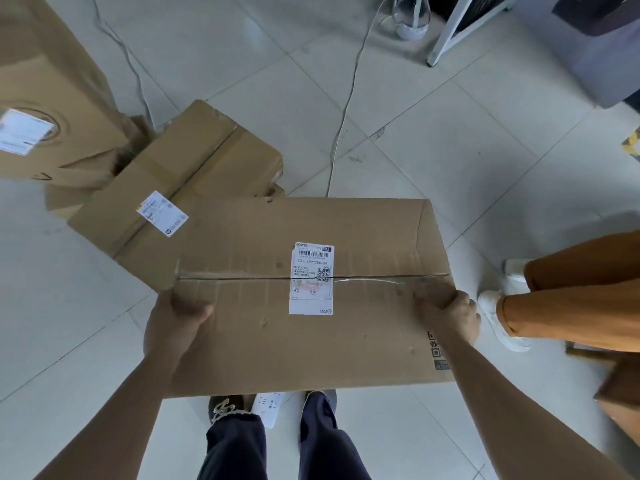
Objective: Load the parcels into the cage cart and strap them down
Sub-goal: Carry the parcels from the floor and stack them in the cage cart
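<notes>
— So, where is the box (263,341) sitting right now?

— It is hanging level above the tiled floor (450,150), close in front of the person. Both hands are carrying it.

— How are the fingers lying?

— The left hand (173,323) is gripping the left edge, with the thumb pressing on the top and the fingers going underneath, out of sight. The right hand (450,317) is gripping the right edge, thumb on top and fingers curling over the side.

— Anything on top?

— A white label (311,278) is straddling the taped seam.

— And around it?

— A second box (207,157), also labelled, is lying on the floor just past the far left corner. A bigger third box (52,71) is standing behind that one. A white cable (347,105) is trailing across the tiles. Another person in orange trousers (571,306) and white shoes (491,306) is standing near the right hand.
</notes>
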Demonstrator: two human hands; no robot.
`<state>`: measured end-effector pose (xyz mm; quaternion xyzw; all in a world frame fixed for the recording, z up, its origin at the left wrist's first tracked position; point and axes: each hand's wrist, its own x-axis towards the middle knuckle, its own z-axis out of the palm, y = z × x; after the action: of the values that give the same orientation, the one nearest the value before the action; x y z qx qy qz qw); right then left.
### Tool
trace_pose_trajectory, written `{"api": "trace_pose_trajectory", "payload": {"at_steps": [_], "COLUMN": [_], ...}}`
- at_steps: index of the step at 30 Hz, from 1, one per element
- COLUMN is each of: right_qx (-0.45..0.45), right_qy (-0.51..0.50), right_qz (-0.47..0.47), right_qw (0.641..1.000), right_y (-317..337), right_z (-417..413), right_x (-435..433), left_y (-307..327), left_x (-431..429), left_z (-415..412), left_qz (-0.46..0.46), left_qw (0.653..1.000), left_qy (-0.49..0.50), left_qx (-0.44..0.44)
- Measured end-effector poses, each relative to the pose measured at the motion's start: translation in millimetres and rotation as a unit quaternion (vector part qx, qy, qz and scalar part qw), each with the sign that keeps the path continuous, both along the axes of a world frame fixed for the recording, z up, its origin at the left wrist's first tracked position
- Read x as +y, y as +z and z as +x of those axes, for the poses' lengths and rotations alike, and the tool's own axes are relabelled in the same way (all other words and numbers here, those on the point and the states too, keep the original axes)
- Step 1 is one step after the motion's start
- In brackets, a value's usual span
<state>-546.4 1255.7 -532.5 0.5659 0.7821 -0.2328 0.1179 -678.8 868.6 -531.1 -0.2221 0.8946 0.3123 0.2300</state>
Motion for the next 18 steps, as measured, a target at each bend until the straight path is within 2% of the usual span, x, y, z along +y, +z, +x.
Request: {"api": "trace_pose_trajectory", "payload": {"at_steps": [10, 18], "right_qx": [0.098, 0.2], "right_qy": [0.087, 0.18], "right_qz": [0.03, 0.027], "right_qw": [0.991, 0.963], "right_y": [116.6, 206.0], "right_z": [-39.5, -106.6], "right_x": [-36.1, -111.5], "left_y": [107.8, 196.5], "left_x": [-43.2, -123.7], "left_z": [19.8, 38.2], "left_qz": [0.034, 0.022], "left_qw": [0.992, 0.964], "left_qy": [0.094, 0.218], "left_qx": [0.073, 0.148]}}
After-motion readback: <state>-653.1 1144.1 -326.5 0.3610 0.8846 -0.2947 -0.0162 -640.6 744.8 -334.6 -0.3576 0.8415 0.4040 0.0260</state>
